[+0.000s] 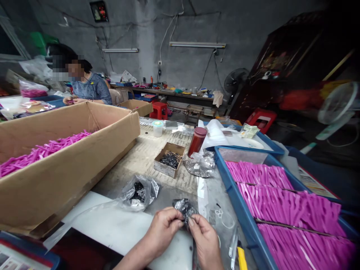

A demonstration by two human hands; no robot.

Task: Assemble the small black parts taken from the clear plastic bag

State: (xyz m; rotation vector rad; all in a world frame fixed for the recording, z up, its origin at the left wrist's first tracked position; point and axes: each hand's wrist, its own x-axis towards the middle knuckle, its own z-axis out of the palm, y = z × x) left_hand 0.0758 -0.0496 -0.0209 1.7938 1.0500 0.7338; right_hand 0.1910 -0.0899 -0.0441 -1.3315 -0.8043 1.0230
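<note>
The left hand [164,228] and right hand [205,240] pinch the silver bag [182,206], covering its lower half; its contents cannot be told. At six o'clock the yellow-handled tool [241,258] runs off-frame; at nine, the cardboard box [56,168].

A large cardboard box [70,176], part-filled with loose pink sticks [42,150], is noted at the left of the table. A blue tray [239,210] at the right is packed with rows of pink sticks [281,202]. Between them are recorded a small open carton [165,170] of black parts, a red jar [197,141] just behind it, and a crinkled clear bag [139,192] nearer. A yellow knife [241,258] lies beside the tray. A person [90,88] is seated at the far left.
</note>
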